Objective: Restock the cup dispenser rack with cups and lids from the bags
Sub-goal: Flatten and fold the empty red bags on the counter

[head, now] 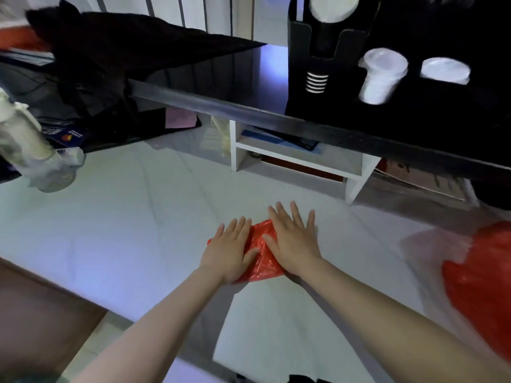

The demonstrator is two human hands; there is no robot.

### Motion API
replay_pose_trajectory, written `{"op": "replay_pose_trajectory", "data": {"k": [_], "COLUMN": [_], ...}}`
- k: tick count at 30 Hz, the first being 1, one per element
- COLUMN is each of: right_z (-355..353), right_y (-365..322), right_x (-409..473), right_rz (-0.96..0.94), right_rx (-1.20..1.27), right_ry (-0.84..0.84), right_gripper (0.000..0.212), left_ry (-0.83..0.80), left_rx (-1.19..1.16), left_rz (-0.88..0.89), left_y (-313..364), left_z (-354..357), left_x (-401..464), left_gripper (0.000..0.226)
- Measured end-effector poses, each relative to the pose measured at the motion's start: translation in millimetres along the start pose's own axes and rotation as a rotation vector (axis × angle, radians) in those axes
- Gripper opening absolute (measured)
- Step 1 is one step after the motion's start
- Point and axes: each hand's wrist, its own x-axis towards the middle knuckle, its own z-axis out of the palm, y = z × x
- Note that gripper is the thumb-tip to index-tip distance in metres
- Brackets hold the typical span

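Observation:
A flattened red plastic bag (261, 258) lies on the white table (124, 230). My left hand (231, 248) presses flat on its left part, fingers straight. My right hand (293, 239) presses flat on its right part, fingers spread. A second, fuller red bag (481, 275) sits at the right edge. The black cup dispenser rack (387, 78) stands on the raised black shelf at top right, with a stack of clear cups (380, 76) sticking out of one hole, white lids (445, 70) in another hole and a white lid stack (333, 6) at its top.
A black shelf edge (249, 109) runs across above the table. A white cubby (298, 161) with books stands beneath it. Dark cloth (110, 59) drapes at the upper left. A clear bag of pale items (30, 150) lies at far left.

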Motion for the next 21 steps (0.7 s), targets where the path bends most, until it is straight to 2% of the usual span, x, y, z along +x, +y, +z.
{"op": "replay_pose_trajectory", "data": {"k": [2, 4, 13, 21], "right_z": [3, 10, 25, 12], "right_y": [-7, -12, -12, -19], "right_x": [-7, -15, -32, -35], "right_rz": [-0.114, -0.147, -0.06, 0.023], "right_rx": [-0.008, -0.003, 0.083, 0.189], "right_ry": [-0.02, -0.075, -0.008, -0.038], "right_gripper": [0.061, 0.058, 0.058, 0.055], "left_ry": [0.017, -0.017, -0.007, -0.16], "left_rx": [0.033, 0.047, 0.026, 0.028], "left_rz": [0.046, 0.06, 0.082, 0.142], "left_y": [3, 5, 3, 1], "left_z": [1, 8, 20, -5], "left_x": [-3, -8, -15, -4], "left_gripper": [0.069, 0.069, 0.07, 0.078]}}
